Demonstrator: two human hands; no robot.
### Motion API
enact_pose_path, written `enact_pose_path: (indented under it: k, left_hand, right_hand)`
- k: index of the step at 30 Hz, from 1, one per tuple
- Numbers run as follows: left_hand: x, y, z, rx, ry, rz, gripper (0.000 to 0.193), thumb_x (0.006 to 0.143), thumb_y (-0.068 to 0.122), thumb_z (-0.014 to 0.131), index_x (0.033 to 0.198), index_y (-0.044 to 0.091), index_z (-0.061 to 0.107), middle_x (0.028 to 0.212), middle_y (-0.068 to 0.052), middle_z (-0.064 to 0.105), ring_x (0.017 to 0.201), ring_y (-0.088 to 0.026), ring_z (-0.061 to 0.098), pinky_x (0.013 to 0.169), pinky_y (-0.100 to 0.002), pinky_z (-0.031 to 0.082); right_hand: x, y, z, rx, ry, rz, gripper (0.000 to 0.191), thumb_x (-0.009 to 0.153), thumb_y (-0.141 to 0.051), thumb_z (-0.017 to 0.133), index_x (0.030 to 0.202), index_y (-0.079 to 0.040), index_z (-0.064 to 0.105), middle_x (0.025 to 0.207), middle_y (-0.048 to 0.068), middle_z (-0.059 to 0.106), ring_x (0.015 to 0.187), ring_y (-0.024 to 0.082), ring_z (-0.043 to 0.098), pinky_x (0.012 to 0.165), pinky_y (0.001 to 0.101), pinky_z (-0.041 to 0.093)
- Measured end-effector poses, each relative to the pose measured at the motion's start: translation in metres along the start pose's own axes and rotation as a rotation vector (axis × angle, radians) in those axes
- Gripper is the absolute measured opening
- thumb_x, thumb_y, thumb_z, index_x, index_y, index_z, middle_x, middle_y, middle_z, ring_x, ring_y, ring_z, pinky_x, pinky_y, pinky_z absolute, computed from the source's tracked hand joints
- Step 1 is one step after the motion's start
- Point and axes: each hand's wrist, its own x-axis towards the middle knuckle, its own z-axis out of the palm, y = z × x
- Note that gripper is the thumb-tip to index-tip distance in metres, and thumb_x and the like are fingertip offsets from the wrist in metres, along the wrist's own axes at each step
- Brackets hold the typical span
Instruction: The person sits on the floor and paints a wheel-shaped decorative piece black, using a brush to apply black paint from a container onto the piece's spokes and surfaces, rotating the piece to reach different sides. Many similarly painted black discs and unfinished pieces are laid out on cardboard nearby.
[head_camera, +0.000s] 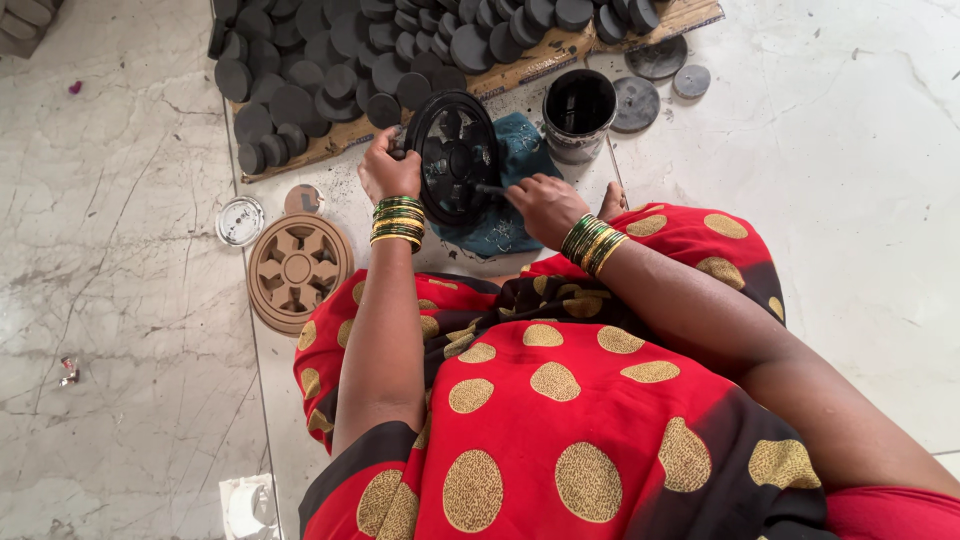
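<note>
Paintwork goes best if the left hand (388, 172), closed on its far-left rim, keeps the black spoked round wheel (455, 155) upright. The right hand (545, 205) pinches a thin brush (490, 188) against its face; short strokes suit the spokes.

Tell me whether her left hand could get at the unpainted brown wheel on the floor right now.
Probably not at once: the left hand is gripping the black wheel upright. The brown wheel lies flat beside her left forearm with nothing over it, so the way is free once she lets go.

two spoked wheels (455, 155), one paint can (579, 112), three loose discs (637, 103)
</note>
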Motion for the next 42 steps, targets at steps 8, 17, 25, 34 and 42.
enact_pose_path:
  k: [8, 17, 25, 34, 42]
  left_hand:
    - [-0.003, 0.001, 0.001, -0.016, -0.01, 0.021, 0.041, 0.072, 0.01, 0.075, 0.113, 0.015, 0.078, 0.084, -0.003, 0.077, 0.078, -0.017, 0.075, 0.081, -0.034, 0.06]
    - [-0.001, 0.002, 0.001, 0.002, -0.021, 0.011, 0.04, 0.073, 0.01, 0.075, 0.113, 0.015, 0.078, 0.084, -0.003, 0.077, 0.077, -0.017, 0.075, 0.079, -0.034, 0.06]
    - [0.0, 0.001, 0.002, -0.004, -0.015, 0.031, 0.04, 0.073, 0.01, 0.076, 0.113, 0.014, 0.077, 0.085, -0.003, 0.077, 0.079, -0.018, 0.075, 0.079, -0.034, 0.06]
    - [-0.001, 0.001, 0.0, -0.009, -0.026, 0.03, 0.041, 0.073, 0.009, 0.076, 0.114, 0.014, 0.077, 0.086, -0.004, 0.077, 0.079, -0.017, 0.075, 0.08, -0.033, 0.06]
    - [-0.004, 0.005, 0.002, -0.011, -0.031, 0.026, 0.041, 0.074, 0.01, 0.076, 0.114, 0.015, 0.077, 0.087, -0.002, 0.077, 0.08, -0.016, 0.076, 0.079, -0.033, 0.061]
  right_hand:
    - [-0.007, -0.023, -0.006, 0.158, 0.134, 0.02, 0.029, 0.087, -0.004, 0.061, 0.115, -0.002, 0.069, 0.098, 0.013, 0.071, 0.099, 0.029, 0.068, 0.09, 0.0433, 0.055]
    - [-0.006, -0.033, -0.011, 0.101, 0.227, -0.085, 0.03, 0.085, -0.001, 0.06, 0.113, -0.002, 0.069, 0.097, 0.012, 0.072, 0.093, 0.027, 0.07, 0.087, 0.0431, 0.055]
    - [-0.004, -0.027, -0.016, 0.091, 0.247, -0.069, 0.035, 0.085, -0.002, 0.06, 0.119, 0.0, 0.067, 0.099, 0.012, 0.07, 0.097, 0.028, 0.068, 0.09, 0.0407, 0.054]
    - [-0.002, -0.019, -0.018, 0.039, 0.195, -0.024, 0.027, 0.091, -0.003, 0.059, 0.117, -0.001, 0.068, 0.099, 0.013, 0.07, 0.095, 0.028, 0.068, 0.088, 0.0407, 0.053]
    - [-0.006, -0.037, -0.018, 0.078, 0.17, -0.044, 0.027, 0.09, -0.002, 0.06, 0.116, -0.004, 0.068, 0.1, 0.012, 0.071, 0.097, 0.027, 0.069, 0.092, 0.0431, 0.054]
